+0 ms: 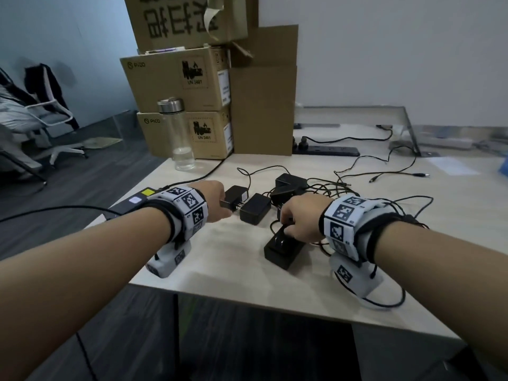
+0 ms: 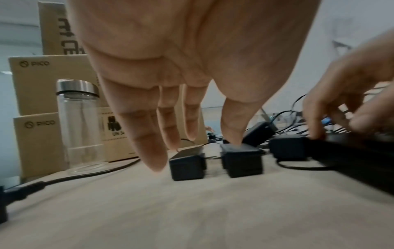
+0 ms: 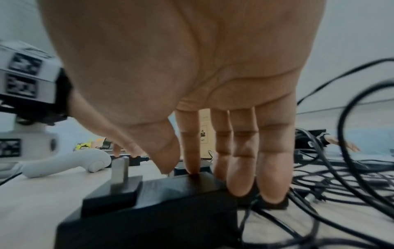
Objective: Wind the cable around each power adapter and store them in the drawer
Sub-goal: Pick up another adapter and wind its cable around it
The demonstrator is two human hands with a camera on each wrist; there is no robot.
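Pale wood desk (image 1: 343, 276) against white wall, cardboard boxes (image 1: 178, 78) stacked behind.

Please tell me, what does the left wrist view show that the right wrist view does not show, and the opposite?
Only the left wrist view shows the glass bottle with its metal lid and the PICO boxes, with the left hand open.

Only the right wrist view shows the upright plug prong of the nearest power adapter, touched by the right hand.

Both show the table and loose black cables.
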